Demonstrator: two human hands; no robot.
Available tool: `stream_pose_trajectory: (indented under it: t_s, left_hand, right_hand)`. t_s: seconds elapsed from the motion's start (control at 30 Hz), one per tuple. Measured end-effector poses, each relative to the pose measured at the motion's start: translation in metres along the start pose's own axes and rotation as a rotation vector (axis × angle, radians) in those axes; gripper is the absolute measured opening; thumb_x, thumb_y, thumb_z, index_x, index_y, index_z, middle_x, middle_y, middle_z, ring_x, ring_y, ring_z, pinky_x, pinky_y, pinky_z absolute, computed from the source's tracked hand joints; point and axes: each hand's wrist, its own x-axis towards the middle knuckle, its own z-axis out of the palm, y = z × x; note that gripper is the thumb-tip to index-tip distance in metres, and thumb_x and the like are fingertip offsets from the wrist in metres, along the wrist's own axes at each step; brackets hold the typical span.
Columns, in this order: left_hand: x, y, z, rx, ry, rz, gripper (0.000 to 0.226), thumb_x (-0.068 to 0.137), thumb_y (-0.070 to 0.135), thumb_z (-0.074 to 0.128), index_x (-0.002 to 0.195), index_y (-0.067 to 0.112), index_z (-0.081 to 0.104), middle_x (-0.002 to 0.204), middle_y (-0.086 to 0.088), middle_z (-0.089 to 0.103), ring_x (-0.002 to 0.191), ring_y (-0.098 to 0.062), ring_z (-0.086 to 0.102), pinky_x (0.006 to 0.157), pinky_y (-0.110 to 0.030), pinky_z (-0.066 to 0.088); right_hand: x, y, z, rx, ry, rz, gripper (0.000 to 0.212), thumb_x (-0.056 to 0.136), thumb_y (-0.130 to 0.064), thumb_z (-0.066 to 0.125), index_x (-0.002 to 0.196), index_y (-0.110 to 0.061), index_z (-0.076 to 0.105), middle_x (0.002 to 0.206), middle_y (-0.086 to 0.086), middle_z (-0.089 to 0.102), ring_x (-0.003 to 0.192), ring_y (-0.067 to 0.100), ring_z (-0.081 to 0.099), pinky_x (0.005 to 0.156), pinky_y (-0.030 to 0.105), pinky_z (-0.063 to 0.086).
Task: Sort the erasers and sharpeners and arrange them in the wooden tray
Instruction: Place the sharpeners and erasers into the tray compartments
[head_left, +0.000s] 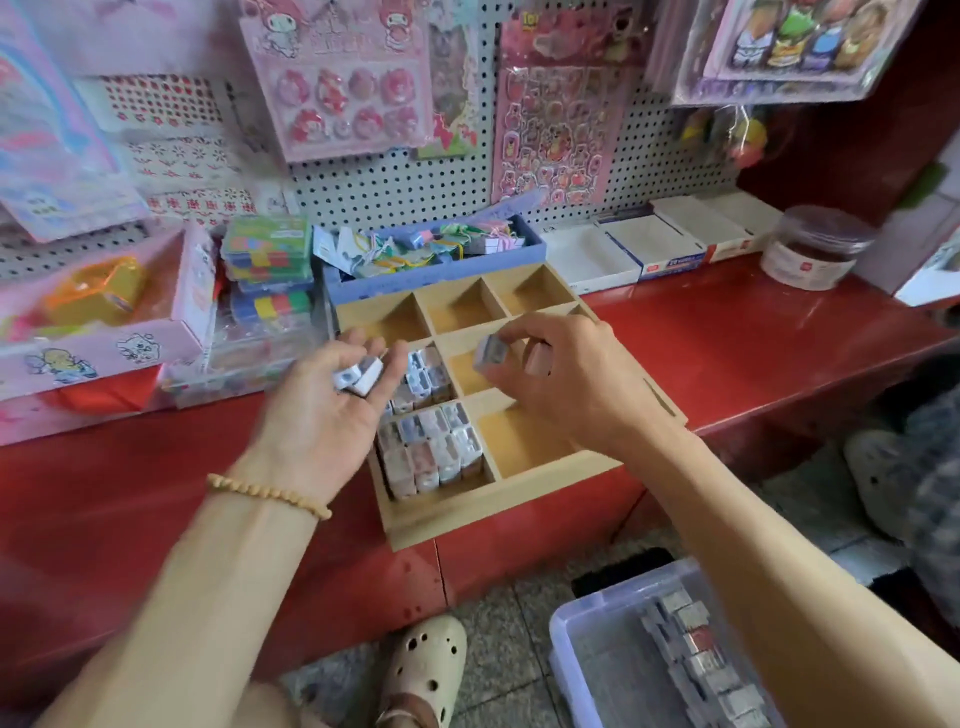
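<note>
A wooden tray (519, 499) with several compartments lies on the red counter. Its near-left compartment is packed with small wrapped erasers (431, 447), and the compartment behind it holds more of the small wrapped pieces (423, 376). My left hand (332, 410) hovers palm up over the tray's left side, cupping a few small white sharpeners (358, 375). My right hand (561, 379) is over the middle compartment, pinching one small grey sharpener (489, 353) between thumb and fingers. The other compartments look bare.
A clear plastic bin (597, 649) on the floor at lower right holds a row of several more small pieces (696, 660). A blue box of trinkets (436, 249) sits behind the tray, white boxes (649, 249) and a jar (815, 249) to its right, pink boxes (104, 322) at left.
</note>
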Motion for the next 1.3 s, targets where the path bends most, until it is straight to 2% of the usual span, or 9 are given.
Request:
stream_pose_trajectory:
  t_s: [0.1,0.17,0.23,0.5,0.77,0.9,1.13,1.23,1.3]
  left_hand:
    - [0.023,0.017,-0.020,0.023,0.053,0.066,0.005,0.098,0.003,0.049,0.099,0.007,0.053,0.086,-0.008,0.058,0.073,-0.015,0.068,0.055,-0.020,0.054]
    - [0.034,0.020,-0.029,0.100,0.083,0.081,0.007,0.099,0.010,0.051,0.093,0.014,0.052,0.076,-0.003,0.058,0.049,-0.009,0.056,0.042,-0.016,0.040]
    - [0.044,0.020,-0.036,0.155,0.096,0.091,0.010,0.098,0.013,0.054,0.089,0.018,0.054,0.068,0.000,0.058,0.043,-0.007,0.046,0.037,-0.015,0.031]
    - [0.059,0.015,-0.037,0.077,0.089,0.124,0.027,0.095,0.008,0.035,0.105,0.013,0.059,0.059,0.003,0.058,0.045,-0.010,0.043,0.039,-0.018,0.030]
    - [0.069,0.021,-0.039,0.241,0.065,0.152,0.011,0.096,0.013,0.046,0.086,0.017,0.049,0.073,0.000,0.066,0.047,-0.009,0.043,0.039,-0.017,0.027]
    - [0.069,0.024,-0.045,0.279,0.093,0.131,0.009,0.095,0.014,0.049,0.086,0.015,0.051,0.067,0.000,0.063,0.044,-0.008,0.041,0.039,-0.017,0.025]
    - [0.070,0.022,-0.047,0.321,0.133,0.125,0.010,0.094,0.016,0.053,0.090,0.015,0.061,0.066,0.004,0.046,0.042,-0.007,0.036,0.038,-0.017,0.019]
    - [0.070,0.022,-0.048,0.359,0.108,0.126,0.008,0.095,0.019,0.056,0.092,0.015,0.063,0.072,0.003,0.045,0.042,-0.007,0.036,0.038,-0.017,0.017]
    - [0.069,0.021,-0.048,0.390,0.092,0.145,0.006,0.095,0.018,0.059,0.091,0.016,0.063,0.077,0.003,0.048,0.045,-0.007,0.037,0.038,-0.017,0.018]
  right_hand:
    - [0.028,-0.003,0.018,-0.058,-0.084,-0.056,0.026,0.088,-0.039,0.072,0.107,-0.021,0.072,0.076,-0.005,0.067,0.071,0.013,0.058,0.065,0.028,0.047]
    - [0.043,-0.005,0.031,-0.122,-0.142,-0.092,0.026,0.088,-0.039,0.071,0.106,-0.021,0.072,0.071,-0.009,0.063,0.072,0.017,0.062,0.066,0.032,0.050]
    - [0.057,-0.007,0.045,-0.174,-0.183,-0.128,0.022,0.087,-0.039,0.070,0.102,-0.024,0.072,0.063,-0.013,0.058,0.067,0.016,0.062,0.066,0.034,0.053]
    - [0.081,-0.009,0.081,-0.313,-0.361,-0.230,0.028,0.088,-0.038,0.071,0.111,-0.022,0.070,0.080,-0.006,0.063,0.078,0.017,0.060,0.067,0.030,0.046]
    - [0.096,-0.012,0.099,-0.415,-0.418,-0.263,0.032,0.087,-0.041,0.069,0.115,-0.027,0.068,0.098,0.003,0.069,0.091,0.026,0.066,0.078,0.036,0.054]
    - [0.093,-0.011,0.101,-0.488,-0.441,-0.271,0.037,0.089,-0.042,0.068,0.121,-0.024,0.066,0.084,0.000,0.058,0.095,0.028,0.064,0.072,0.031,0.046]
    - [0.090,-0.014,0.103,-0.558,-0.412,-0.296,0.041,0.091,-0.046,0.066,0.128,-0.028,0.064,0.120,0.005,0.067,0.106,0.030,0.064,0.083,0.033,0.047]
    - [0.089,-0.012,0.101,-0.524,-0.407,-0.287,0.045,0.090,-0.047,0.067,0.130,-0.027,0.064,0.118,0.004,0.069,0.108,0.028,0.064,0.082,0.031,0.046]
    - [0.088,-0.014,0.097,-0.394,-0.364,-0.252,0.048,0.087,-0.047,0.070,0.129,-0.025,0.065,0.099,-0.002,0.071,0.102,0.021,0.066,0.080,0.029,0.044]
